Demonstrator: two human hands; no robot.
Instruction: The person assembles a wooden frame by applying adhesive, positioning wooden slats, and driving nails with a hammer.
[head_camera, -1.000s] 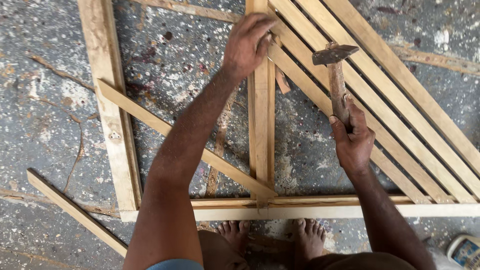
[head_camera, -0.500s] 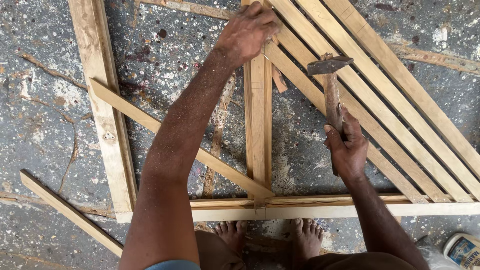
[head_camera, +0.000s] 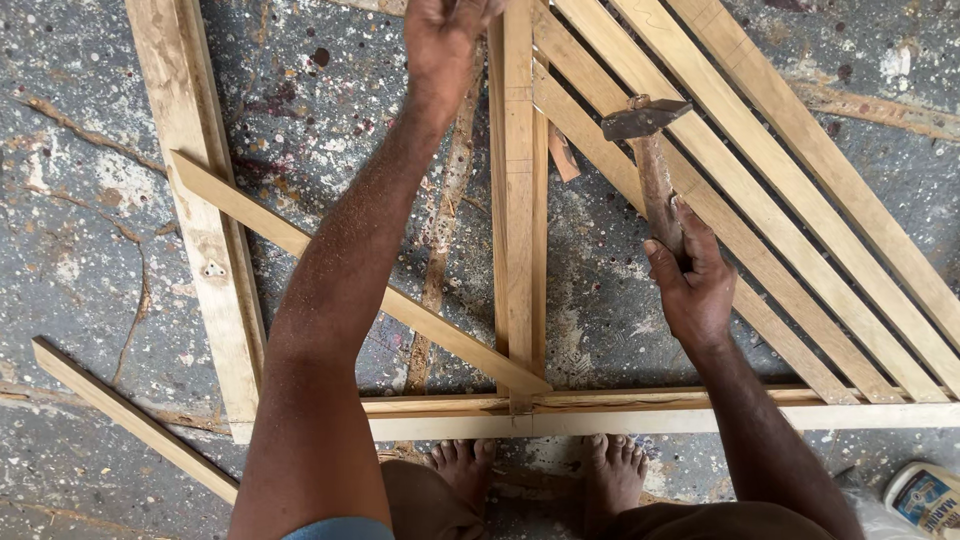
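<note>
Right hand (head_camera: 693, 290) wrapped tight around the wooden handle of a hammer (head_camera: 650, 160), metal head up and level over a slanted slat (head_camera: 760, 240). Left hand (head_camera: 440, 40) reaching to the top edge of view, fingers curled at the upright post (head_camera: 518, 200); partly cut off there, so cannot tell what sits between the fingertips. Wooden frame (head_camera: 200, 250) lying flat on the floor (head_camera: 90, 200): 1 long rail (head_camera: 700, 412) along the near edge, the post rising from its middle, 1 diagonal brace (head_camera: 340, 270) running from the left side piece down to the post's foot. About 4 slanted slats packed close on the right, narrow gaps between them. Open floor showing inside the frame left of the post, under the left forearm. Loose strip of wood (head_camera: 130, 418) lying outside the frame at lower left. 2 bare feet (head_camera: 610, 470) just beneath the rail. Grey concrete, cracked and paint-spattered. White tub (head_camera: 925, 495) at the lower right corner.
</note>
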